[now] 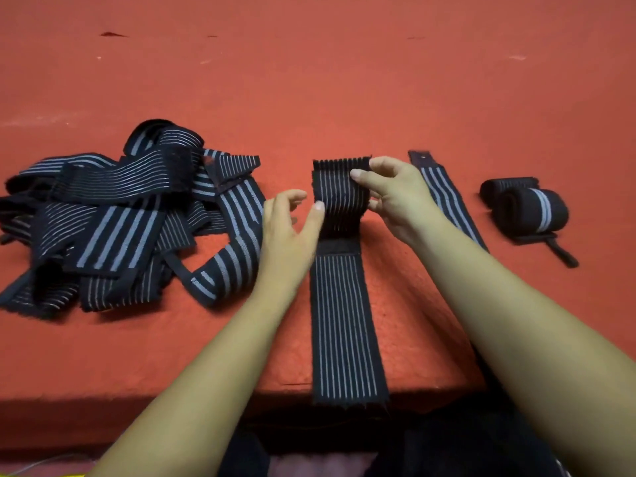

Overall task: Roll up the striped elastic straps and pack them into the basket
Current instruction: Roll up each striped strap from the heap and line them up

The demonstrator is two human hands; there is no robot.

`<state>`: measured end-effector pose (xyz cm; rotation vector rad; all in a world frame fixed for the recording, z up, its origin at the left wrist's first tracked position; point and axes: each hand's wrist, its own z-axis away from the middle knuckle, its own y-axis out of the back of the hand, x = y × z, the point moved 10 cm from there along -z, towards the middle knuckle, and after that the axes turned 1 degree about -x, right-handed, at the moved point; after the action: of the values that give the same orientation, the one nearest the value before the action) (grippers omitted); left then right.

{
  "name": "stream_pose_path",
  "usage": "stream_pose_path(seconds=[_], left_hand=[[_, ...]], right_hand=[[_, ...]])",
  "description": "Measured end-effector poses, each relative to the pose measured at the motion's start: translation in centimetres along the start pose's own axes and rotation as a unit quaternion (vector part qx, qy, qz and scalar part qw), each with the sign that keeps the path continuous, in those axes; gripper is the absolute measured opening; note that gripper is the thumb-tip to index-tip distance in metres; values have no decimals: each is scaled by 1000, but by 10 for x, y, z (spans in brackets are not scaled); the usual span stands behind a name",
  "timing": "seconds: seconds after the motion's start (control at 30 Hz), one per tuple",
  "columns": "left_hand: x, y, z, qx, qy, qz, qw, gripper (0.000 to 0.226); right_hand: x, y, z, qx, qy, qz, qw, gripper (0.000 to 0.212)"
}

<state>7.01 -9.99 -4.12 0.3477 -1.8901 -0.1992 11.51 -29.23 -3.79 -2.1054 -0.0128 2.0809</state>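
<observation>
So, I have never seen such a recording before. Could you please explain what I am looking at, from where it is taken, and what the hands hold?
There is no machine here. A person works with two bare hands, and the single picture comes from a camera worn on the head, looking forward and down. On the red surface lies one long striped strap, with its far end turned over. The right hand pinches that turned end. The left hand, fingers relaxed, touches the strap's left edge with the thumb. To the left is a pile of loose straps. To the right lie another flat strap and a rolled strap.
</observation>
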Motion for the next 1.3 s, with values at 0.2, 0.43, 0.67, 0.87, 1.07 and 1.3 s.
stream_pose_path(seconds=[0.2, 0.43, 0.67, 0.87, 1.07, 1.3], left_hand=[[-24, -31, -29, -76, 59, 86, 992, 19], [-34, -38, -27, -79, 1, 94, 992, 13], [-28, -38, -30, -78, -45, 68, 994, 18], [-36, -48, -29, -102, -13, 35, 994, 17], [-29, -44, -29, -95, 3, 143, 985, 11], [-23, -41, -29, -86, -11, 197, 977, 12]], right_hand=[[32, 3, 25, -22, -3, 1, 1000, 15], [53, 10, 24, 10, 15, 18, 1000, 10], [50, 4, 25, -18, 59, 33, 998, 13], [43, 13, 23, 11, 87, 19, 996, 11], [34, 8, 22, -6, 126, 57, 990, 15], [29, 3, 25, -15, 141, 61, 988, 9]])
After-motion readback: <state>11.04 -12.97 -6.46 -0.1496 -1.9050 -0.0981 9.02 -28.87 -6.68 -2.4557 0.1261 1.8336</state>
